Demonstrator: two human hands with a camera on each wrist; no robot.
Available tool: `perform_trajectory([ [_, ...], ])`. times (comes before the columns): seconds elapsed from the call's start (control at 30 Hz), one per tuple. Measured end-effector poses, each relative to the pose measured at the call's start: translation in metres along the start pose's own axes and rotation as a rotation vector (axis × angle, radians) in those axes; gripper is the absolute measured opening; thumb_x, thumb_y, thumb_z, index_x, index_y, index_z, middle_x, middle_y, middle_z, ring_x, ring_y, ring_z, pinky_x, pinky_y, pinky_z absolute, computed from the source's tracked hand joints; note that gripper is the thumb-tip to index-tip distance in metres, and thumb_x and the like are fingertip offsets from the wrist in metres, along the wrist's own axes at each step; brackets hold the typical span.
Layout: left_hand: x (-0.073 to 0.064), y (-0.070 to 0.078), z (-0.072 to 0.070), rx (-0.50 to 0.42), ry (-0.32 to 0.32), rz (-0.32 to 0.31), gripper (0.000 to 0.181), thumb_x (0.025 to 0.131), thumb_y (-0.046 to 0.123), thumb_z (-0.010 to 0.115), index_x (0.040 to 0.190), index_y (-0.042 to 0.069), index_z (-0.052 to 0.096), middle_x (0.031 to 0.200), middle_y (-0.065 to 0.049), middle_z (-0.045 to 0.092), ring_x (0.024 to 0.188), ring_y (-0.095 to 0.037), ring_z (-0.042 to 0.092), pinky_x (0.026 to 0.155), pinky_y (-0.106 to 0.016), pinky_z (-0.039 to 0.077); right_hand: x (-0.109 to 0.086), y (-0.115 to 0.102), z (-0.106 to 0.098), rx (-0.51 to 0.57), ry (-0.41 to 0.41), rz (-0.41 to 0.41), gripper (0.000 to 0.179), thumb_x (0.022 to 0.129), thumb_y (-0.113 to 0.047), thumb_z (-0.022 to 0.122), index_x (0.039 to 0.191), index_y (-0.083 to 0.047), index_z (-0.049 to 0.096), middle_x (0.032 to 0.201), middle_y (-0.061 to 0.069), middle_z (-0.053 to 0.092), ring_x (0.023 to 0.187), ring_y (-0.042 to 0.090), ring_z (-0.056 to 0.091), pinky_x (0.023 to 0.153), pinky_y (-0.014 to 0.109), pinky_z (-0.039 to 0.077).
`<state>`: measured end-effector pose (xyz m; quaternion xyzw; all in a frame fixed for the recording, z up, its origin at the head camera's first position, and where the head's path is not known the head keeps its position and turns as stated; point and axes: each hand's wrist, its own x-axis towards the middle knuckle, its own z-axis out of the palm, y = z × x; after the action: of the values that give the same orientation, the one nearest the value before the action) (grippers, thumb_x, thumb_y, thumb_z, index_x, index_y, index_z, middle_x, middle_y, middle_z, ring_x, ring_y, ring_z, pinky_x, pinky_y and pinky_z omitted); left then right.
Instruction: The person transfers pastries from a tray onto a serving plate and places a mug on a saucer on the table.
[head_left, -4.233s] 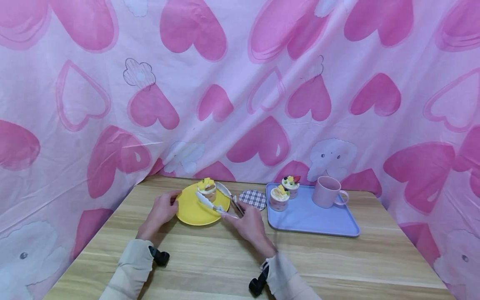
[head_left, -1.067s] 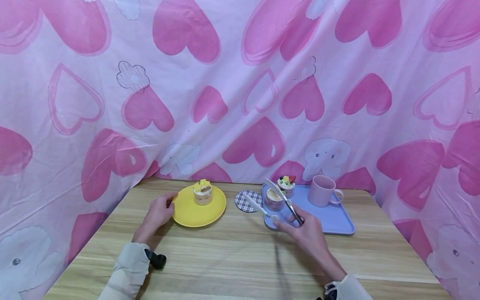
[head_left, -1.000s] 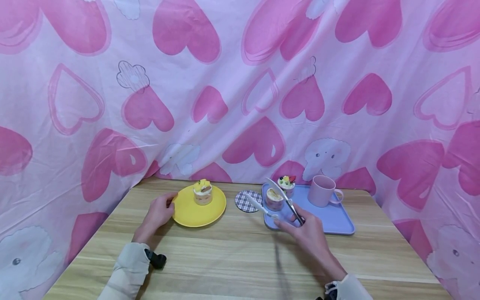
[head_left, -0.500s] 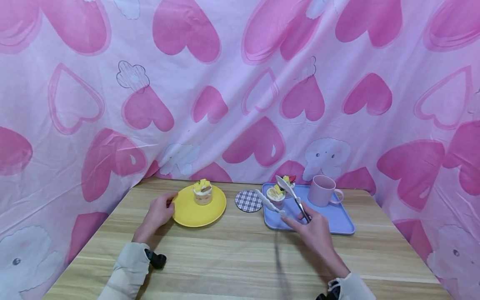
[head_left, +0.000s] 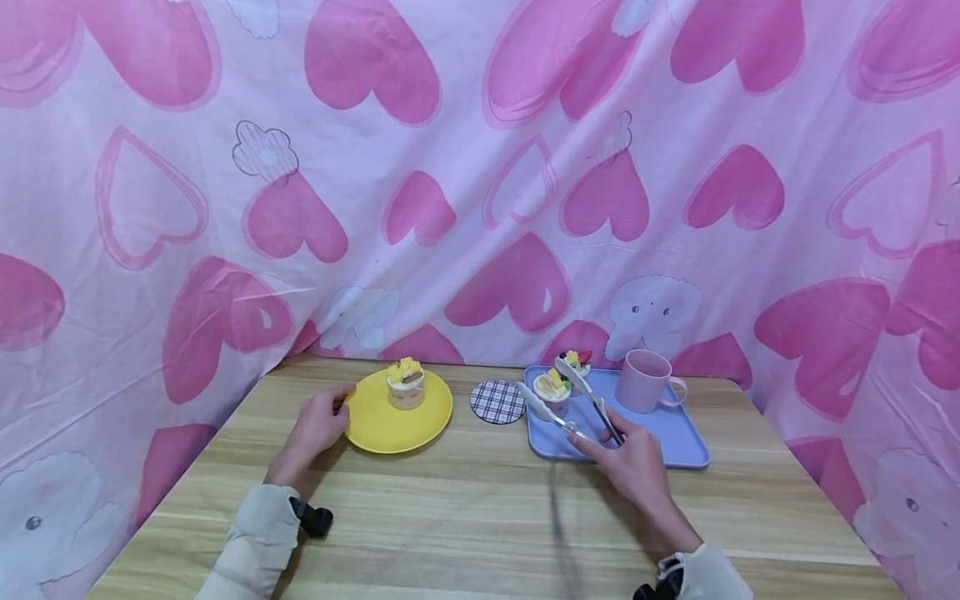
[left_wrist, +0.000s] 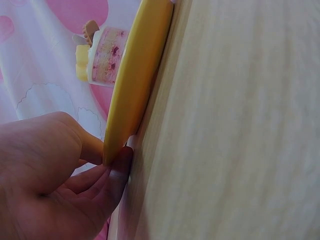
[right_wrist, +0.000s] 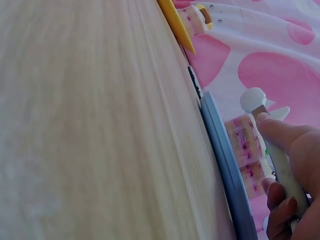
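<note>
My left hand (head_left: 318, 423) pinches the near-left rim of a yellow plate (head_left: 390, 431), thumb above and fingers beneath in the left wrist view. A dessert cup (head_left: 406, 392) topped with yellow cubes stands upright on that plate. With my right hand (head_left: 636, 462) I hold tongs (head_left: 600, 412) over the blue tray (head_left: 660, 433), their arms spread. Between the tips is the front dessert cup (head_left: 551, 388) with cream and yellow fruit; whether they touch it I cannot tell. Behind it, partly hidden by the tongs, is another dessert cup (head_left: 574, 361) with a strawberry piece.
A pink mug (head_left: 643, 382) stands on the tray's right half, its handle facing right. Between plate and tray lies a round checked coaster (head_left: 497, 402). A pink heart-print curtain (head_left: 420, 208) hangs behind the wooden table (head_left: 450, 517).
Over four seconds, the tongs have left the dessert cup on the plate and moved right to the tray. Lately they have shifted slightly right around the front cup. My left hand stays on the plate.
</note>
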<state>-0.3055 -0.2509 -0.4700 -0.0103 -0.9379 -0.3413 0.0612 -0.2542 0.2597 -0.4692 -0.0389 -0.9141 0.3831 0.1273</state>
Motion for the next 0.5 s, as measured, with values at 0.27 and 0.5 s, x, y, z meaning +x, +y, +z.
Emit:
perform_trajectory([
  [0.27, -0.0003, -0.0016, 0.002, 0.002, 0.008, 0.019, 0.048, 0.105, 0.002, 0.054, 0.151, -0.009, 0.055, 0.143, -0.031, 0.066, 0.124, -0.04, 0.067, 0.107, -0.056, 0.06, 0.001, 0.0018, -0.0015, -0.025, -0.045, 0.045, 0.109, 0.078, -0.072, 0.086, 0.16, -0.009, 0.052, 0.084, 0.002, 0.064, 0.08, 0.021, 0.046, 0.06, 0.028, 0.035],
  [0.5, 0.0004, -0.0008, 0.0014, -0.005, 0.006, 0.004, 0.049, 0.105, 0.003, 0.054, 0.153, -0.008, 0.054, 0.144, -0.03, 0.066, 0.123, -0.038, 0.068, 0.107, -0.054, 0.06, 0.0027, 0.0034, -0.0012, -0.061, -0.062, 0.055, 0.109, 0.076, -0.075, 0.085, 0.157, -0.008, 0.055, 0.078, 0.002, 0.054, 0.083, 0.023, 0.05, 0.066, 0.028, 0.039],
])
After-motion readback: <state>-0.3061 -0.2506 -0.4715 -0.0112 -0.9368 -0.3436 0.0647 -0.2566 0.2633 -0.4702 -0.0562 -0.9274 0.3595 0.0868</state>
